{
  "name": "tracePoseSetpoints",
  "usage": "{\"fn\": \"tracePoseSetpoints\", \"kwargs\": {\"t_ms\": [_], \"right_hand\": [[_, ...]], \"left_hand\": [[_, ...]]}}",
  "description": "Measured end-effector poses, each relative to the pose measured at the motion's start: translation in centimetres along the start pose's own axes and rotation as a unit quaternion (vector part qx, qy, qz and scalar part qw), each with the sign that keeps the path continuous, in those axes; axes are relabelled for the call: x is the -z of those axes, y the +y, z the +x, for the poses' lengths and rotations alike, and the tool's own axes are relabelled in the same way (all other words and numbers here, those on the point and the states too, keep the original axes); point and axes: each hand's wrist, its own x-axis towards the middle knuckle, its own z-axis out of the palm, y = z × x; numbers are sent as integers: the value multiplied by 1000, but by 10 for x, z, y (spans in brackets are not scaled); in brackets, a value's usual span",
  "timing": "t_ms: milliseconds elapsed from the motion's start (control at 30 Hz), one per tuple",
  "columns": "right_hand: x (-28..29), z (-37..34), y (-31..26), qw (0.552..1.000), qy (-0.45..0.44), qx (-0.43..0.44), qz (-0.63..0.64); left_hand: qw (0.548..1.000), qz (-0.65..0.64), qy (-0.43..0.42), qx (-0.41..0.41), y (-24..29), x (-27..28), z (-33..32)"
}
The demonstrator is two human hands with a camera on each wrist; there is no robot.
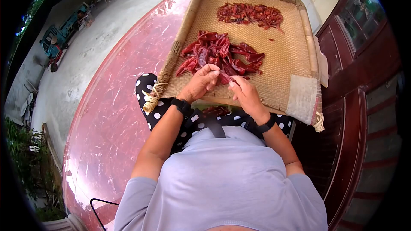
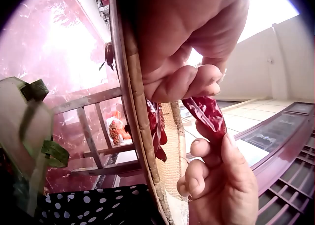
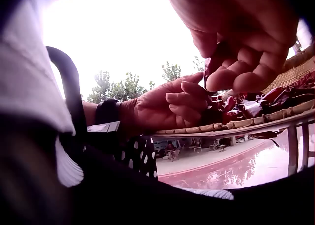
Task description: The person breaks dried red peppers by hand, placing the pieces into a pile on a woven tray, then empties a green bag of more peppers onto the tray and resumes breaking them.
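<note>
Between both hands a single dried red chili (image 2: 209,114) is stretched over the near edge of a woven tray. My left hand (image 1: 200,82) pinches one end of it, fingers curled in. The other end sits between the thumb and fingers of my right hand (image 1: 248,98), best seen in the left wrist view. Just beyond the hands lies a pile of large dried red chilies (image 1: 214,49) on the woven tray (image 1: 274,55). Farther back on the same tray is a spread of smaller red chili pieces (image 1: 250,13).
The tray's near side lies over the person's legs in dotted trousers (image 1: 150,90). A light cloth patch (image 1: 302,96) covers its near right corner. Dark red wooden doors (image 1: 338,60) stand close on the right. More red chilies (image 1: 216,110) show below the tray's near edge.
</note>
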Motion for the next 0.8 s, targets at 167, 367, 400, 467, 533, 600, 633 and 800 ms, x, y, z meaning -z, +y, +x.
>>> {"fn": "tracePoseSetpoints", "kwargs": {"t_ms": [167,367,400,467,533,600,633,800], "right_hand": [[7,-5,-15,998,31,-3,57],[14,-19,-30,993,-102,53,-35],[11,-20,-27,990,-135,17,-38],[3,-21,-14,985,-133,55,-90],[2,-19,-17,979,-152,25,-136],[3,-18,-15,984,-135,46,-108],[3,-17,-14,986,-127,56,-93],[34,14,1,963,1,76,-258]], "left_hand": [[1000,19,1,16,1,-1,0],[999,-1,-28,-26,1,4,1],[999,-1,-26,-23,1,4,2],[1000,4,-21,-17,1,4,3],[1000,12,-10,-11,1,3,2],[1000,0,-3,0,2,2,2],[1000,-6,1,6,2,1,1],[1000,-13,-11,3,2,3,2]]}}
